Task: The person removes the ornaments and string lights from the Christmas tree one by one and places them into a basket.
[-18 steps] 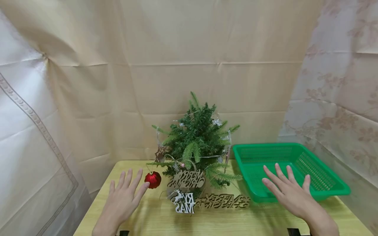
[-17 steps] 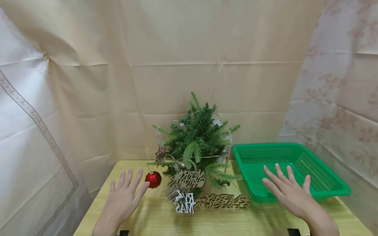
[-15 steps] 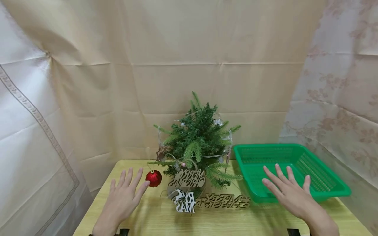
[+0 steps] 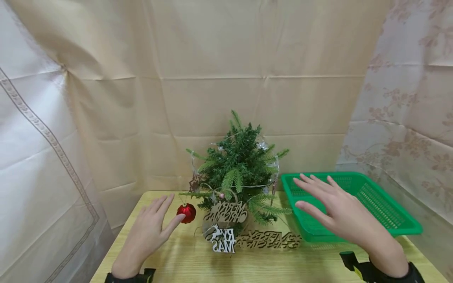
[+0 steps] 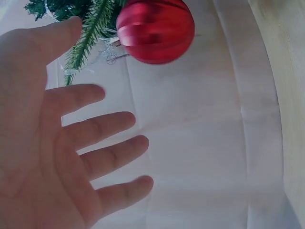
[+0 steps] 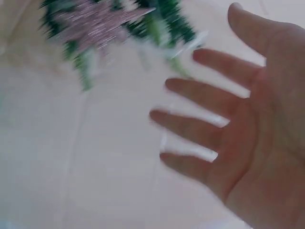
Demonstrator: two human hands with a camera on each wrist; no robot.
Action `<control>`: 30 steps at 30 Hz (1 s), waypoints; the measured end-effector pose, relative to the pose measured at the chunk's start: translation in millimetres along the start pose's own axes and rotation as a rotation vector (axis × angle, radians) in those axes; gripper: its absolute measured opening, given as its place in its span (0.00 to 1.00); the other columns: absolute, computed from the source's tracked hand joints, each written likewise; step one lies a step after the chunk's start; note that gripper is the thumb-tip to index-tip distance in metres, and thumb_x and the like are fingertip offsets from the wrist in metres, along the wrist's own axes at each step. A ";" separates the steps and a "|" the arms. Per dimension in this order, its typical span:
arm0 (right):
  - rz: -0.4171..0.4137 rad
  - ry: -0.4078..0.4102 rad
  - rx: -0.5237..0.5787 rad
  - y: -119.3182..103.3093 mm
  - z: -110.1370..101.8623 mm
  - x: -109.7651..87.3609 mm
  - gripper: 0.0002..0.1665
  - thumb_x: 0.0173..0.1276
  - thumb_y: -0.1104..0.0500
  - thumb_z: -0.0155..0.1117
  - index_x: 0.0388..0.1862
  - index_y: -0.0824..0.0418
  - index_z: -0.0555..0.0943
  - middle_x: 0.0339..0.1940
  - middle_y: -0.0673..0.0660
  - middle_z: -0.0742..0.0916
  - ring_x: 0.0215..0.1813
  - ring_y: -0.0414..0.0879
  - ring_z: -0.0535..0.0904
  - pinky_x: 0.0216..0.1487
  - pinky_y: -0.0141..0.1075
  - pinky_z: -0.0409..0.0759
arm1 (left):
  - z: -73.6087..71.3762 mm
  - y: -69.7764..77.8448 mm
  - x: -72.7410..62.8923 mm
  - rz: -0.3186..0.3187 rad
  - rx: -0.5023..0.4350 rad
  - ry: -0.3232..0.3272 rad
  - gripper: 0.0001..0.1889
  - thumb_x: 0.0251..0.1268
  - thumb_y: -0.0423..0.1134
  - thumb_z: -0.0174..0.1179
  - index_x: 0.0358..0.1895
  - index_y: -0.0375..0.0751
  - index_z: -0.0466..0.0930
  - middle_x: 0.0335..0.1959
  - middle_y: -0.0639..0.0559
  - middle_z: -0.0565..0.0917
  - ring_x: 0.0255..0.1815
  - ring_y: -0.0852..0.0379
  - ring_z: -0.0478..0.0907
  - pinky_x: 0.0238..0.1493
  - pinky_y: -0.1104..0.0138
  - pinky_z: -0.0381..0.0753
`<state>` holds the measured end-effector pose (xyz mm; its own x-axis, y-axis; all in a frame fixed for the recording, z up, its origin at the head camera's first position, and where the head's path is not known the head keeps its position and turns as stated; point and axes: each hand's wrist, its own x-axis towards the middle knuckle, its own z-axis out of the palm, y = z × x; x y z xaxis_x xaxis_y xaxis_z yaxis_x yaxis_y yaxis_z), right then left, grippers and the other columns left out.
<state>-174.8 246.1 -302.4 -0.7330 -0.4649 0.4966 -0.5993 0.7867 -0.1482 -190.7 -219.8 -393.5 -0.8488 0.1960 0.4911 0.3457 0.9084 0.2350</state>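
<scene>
A small green Christmas tree stands mid-table, hung with ornaments. My left hand holds nothing, its fingers extended and thumb apart, just left of a red bauble that hangs from a low branch. In the left wrist view the bauble is beyond the thumb. My right hand, also holding nothing with fingers straight, hovers over the near left part of a green plastic basket. A blurred pink glittery star shows ahead of it in the right wrist view.
A wooden lettered sign and a white lettered sign hang at the tree's front. Another brown lettered cutout lies on the wooden table. Beige cloth hangs behind, with patterned cloth at the right.
My right hand has risen and shifted left, turning so its fingers point more to the left. The left hand has tilted, its thumb swinging toward the bauble. The head view has shifted slightly.
</scene>
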 end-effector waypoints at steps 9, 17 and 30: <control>-0.463 0.285 0.052 -79.1 -13.4 63.9 0.26 0.76 0.44 0.61 0.66 0.55 0.80 0.59 0.51 0.85 0.58 0.46 0.81 0.50 0.40 0.84 | 7.8 9.1 0.8 -0.089 -0.186 0.111 0.53 0.58 0.63 0.70 0.78 0.34 0.59 0.66 0.34 0.76 0.61 0.35 0.77 0.54 0.39 0.79; -0.506 0.187 0.087 -149.4 26.5 107.8 0.25 0.69 0.51 0.72 0.63 0.56 0.82 0.51 0.50 0.87 0.49 0.42 0.84 0.47 0.33 0.84 | 21.2 14.1 -2.9 -0.174 -0.273 0.156 0.54 0.54 0.63 0.74 0.76 0.34 0.61 0.63 0.36 0.78 0.57 0.38 0.80 0.46 0.45 0.84; -0.174 -0.029 0.124 -202.2 85.3 142.2 0.15 0.71 0.55 0.70 0.56 0.54 0.86 0.51 0.50 0.89 0.44 0.42 0.86 0.36 0.29 0.82 | 36.5 5.5 -2.0 -0.192 -0.373 0.104 0.51 0.54 0.60 0.75 0.74 0.32 0.64 0.65 0.36 0.76 0.55 0.39 0.81 0.43 0.52 0.86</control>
<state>-185.2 -13.8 -274.7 -0.6232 -0.6020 0.4992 -0.7511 0.6386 -0.1675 -201.8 -201.7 -423.9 -0.8734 -0.0191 0.4866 0.3227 0.7256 0.6077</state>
